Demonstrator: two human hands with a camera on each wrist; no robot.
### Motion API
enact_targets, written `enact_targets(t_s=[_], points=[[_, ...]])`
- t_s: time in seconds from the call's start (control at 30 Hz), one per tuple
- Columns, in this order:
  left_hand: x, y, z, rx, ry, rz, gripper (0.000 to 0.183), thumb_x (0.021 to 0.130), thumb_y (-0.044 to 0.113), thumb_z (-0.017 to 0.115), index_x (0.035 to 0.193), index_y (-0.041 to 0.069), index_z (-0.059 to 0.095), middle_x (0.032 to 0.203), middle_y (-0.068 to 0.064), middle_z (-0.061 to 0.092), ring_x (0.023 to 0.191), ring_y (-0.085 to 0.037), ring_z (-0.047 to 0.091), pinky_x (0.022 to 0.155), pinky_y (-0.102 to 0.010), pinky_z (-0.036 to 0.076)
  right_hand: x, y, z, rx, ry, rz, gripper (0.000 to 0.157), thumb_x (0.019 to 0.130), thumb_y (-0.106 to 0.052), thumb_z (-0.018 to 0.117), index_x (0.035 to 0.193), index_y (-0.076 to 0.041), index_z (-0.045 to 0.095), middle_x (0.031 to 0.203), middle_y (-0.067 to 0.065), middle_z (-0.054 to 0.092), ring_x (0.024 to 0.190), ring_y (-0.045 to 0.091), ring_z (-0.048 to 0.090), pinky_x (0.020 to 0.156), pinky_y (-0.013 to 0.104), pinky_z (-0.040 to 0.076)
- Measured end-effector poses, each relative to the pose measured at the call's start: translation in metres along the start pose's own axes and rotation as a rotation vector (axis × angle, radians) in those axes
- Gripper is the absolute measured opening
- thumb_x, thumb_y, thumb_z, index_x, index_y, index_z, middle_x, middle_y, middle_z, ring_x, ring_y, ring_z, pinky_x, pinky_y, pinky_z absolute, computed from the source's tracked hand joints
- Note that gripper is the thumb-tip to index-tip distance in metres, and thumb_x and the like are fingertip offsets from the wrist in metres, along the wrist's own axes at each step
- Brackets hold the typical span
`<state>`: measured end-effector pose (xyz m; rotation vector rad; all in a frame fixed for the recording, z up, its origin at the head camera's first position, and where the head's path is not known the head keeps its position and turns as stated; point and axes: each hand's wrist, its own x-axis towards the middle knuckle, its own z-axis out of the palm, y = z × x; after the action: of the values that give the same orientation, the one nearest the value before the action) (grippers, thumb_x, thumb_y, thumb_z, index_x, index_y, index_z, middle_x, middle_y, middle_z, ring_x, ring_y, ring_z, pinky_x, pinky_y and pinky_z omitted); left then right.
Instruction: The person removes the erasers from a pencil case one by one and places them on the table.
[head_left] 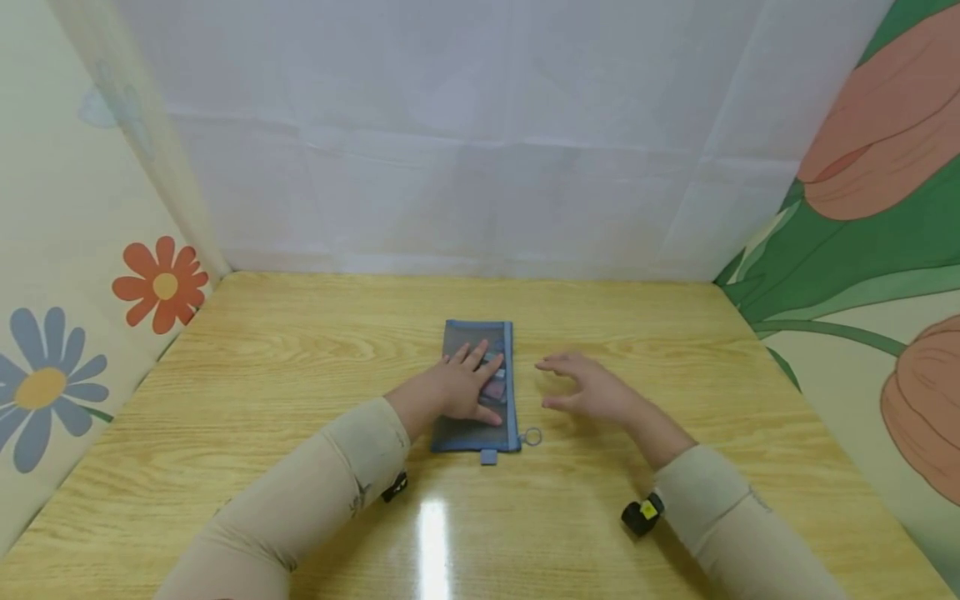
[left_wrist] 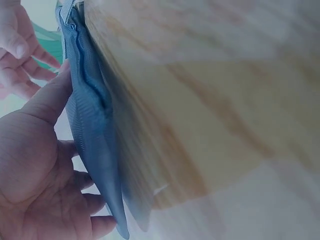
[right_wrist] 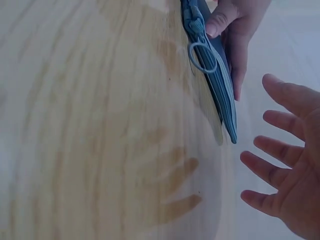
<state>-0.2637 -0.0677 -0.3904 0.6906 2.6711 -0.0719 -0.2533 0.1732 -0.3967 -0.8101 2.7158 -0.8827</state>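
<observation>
A blue mesh zipper pouch (head_left: pixel 459 433) lies flat on the wooden table, its zipper along the right edge. Small coloured items show dimly through the mesh; I cannot tell their kind. My left hand (head_left: pixel 461 390) rests spread on top of the pouch, fingers fairly straight, as the blue pouch (left_wrist: pixel 92 125) in the left wrist view also shows. Just right of it, my right hand (head_left: pixel 592 390) hovers with fingers apart and nothing between them. From the zipper's near end hangs a ring pull (head_left: pixel 532 436), best seen as the blue ring (right_wrist: pixel 202 57) in the right wrist view.
The wooden table (head_left: pixel 300 333) reaches back to a white cloth wall (head_left: pixel 480 167). Flower-printed panels stand at both sides, with a red flower (head_left: pixel 161 285) at left and large tulips (head_left: pixel 885 117) at right. Black wrist devices (head_left: pixel 642 514) sit under the sleeves.
</observation>
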Motion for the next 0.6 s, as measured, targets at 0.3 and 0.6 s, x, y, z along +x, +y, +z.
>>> enact_targets(t_s=[0.3,0.6], points=[[0.002,-0.003,0.003,0.005,-0.006,0.010,0.103,0.071,0.075,0.046,0.148,0.025,0.001,0.153,-0.009,-0.010,0.138,-0.034,-0.002,0.109,-0.051,0.014,0.003,-0.005,0.011,0.046,-0.103,-0.049,0.047,0.081,-0.024,0.068,0.125,-0.012,0.055,0.121,0.004,0.057,0.107,0.023,0.055,0.090,0.039,0.046],[-0.003,-0.003,0.002,-0.004,-0.001,0.027,0.102,0.072,0.074,0.046,0.148,0.023,0.002,0.152,-0.011,-0.009,0.138,-0.034,-0.002,0.109,-0.051,0.014,0.002,-0.010,0.020,0.074,-0.161,-0.057,0.040,0.079,-0.020,0.070,0.117,-0.010,0.061,0.104,0.001,0.062,0.093,0.016,0.057,0.080,0.030,0.049]])
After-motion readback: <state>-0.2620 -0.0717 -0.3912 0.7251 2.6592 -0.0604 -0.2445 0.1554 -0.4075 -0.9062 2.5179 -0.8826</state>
